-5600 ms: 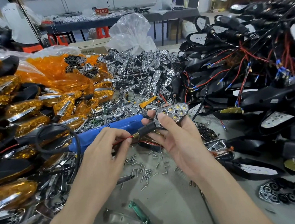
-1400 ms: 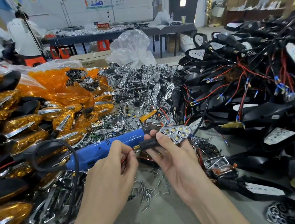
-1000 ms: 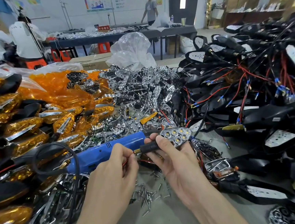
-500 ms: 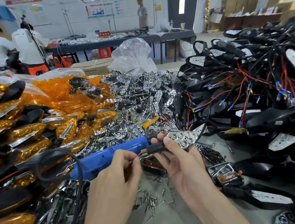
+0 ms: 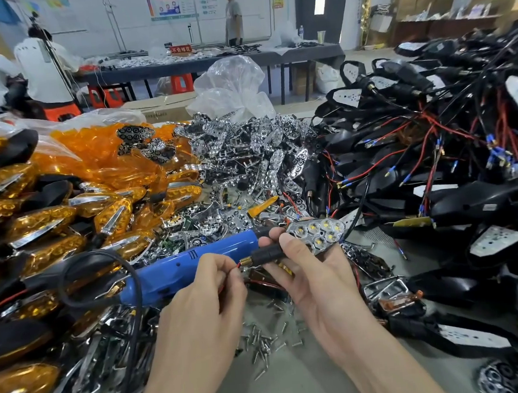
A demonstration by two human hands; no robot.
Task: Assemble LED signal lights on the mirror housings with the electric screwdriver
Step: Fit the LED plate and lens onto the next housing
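While your right hand curls its fingers round the black stem of the LED signal light, reflector up and to the right, your left hand pinches the red wire at the stem's brass end between thumb and forefinger. Stem and wire run left to right between your hands, above the loose screws on the worktop. Just behind lies the blue electric screwdriver, roughly parallel, nose by your right fingertips, barrel nearer your left. Compared with half a second ago, both grips and the screwdriver look unchanged.
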